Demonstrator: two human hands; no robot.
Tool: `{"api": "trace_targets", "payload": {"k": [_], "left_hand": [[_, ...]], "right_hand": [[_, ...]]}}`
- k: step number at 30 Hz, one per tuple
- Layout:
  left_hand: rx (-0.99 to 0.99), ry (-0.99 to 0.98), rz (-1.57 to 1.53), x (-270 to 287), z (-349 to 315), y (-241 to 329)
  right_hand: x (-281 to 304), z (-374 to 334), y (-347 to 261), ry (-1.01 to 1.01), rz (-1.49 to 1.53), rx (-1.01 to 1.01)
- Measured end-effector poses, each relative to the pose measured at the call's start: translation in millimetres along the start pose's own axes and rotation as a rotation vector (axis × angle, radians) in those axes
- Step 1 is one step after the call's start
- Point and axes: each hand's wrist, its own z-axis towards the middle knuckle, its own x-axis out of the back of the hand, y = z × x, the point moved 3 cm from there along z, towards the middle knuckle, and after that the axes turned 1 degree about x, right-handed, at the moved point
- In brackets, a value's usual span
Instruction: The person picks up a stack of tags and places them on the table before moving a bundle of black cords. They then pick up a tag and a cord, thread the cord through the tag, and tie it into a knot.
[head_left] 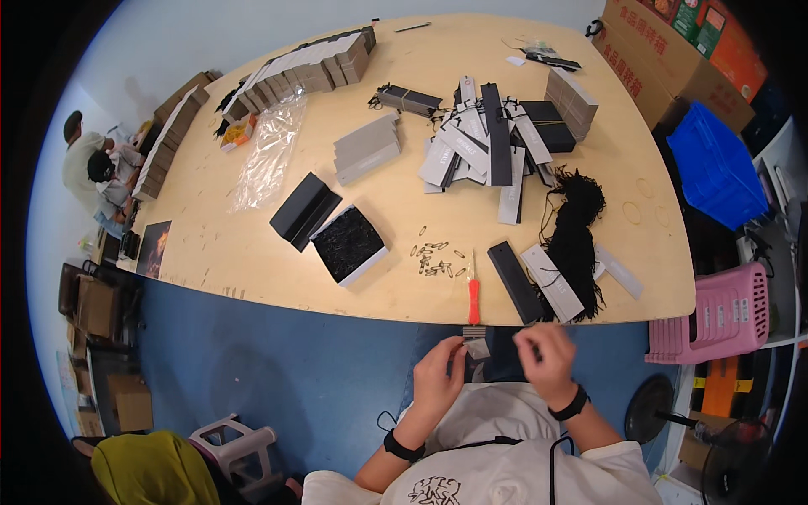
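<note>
My left hand [439, 377] is held before my body, just off the table's near edge, its thumb and fingers pinched. A small grey flat piece [477, 347] shows beside its fingertips; I cannot tell whether they grip it. To the right, my right hand [547, 362] is raised with curled fingers, slightly blurred, and what it holds, if anything, is too small to make out. Nearest on the table lies a red-handled pointed tool [474, 303]. Small metal pieces [433, 259] are scattered beyond it. A black strip [515, 282] and a light grey tag [551, 282] lie near my right hand.
A bundle of black cords [575, 227] lies at right, beside a heap of tags [471, 139]. An open box of black contents [347, 244] sits left of centre. Stacked grey cards [303, 69] line the back. A pink stool [715, 311] and blue crate [715, 164] stand right.
</note>
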Motion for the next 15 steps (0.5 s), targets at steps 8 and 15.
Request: {"api": "trace_targets", "payload": {"k": [8,15], "left_hand": [[-0.015,-0.03,0.048,2,7,-1],[0.013,-0.039,-0.014,4,7,-1]], "right_hand": [[33,48,10,0.019,-0.571,-0.126],[41,44,9,0.056,-0.527,-0.127]]}}
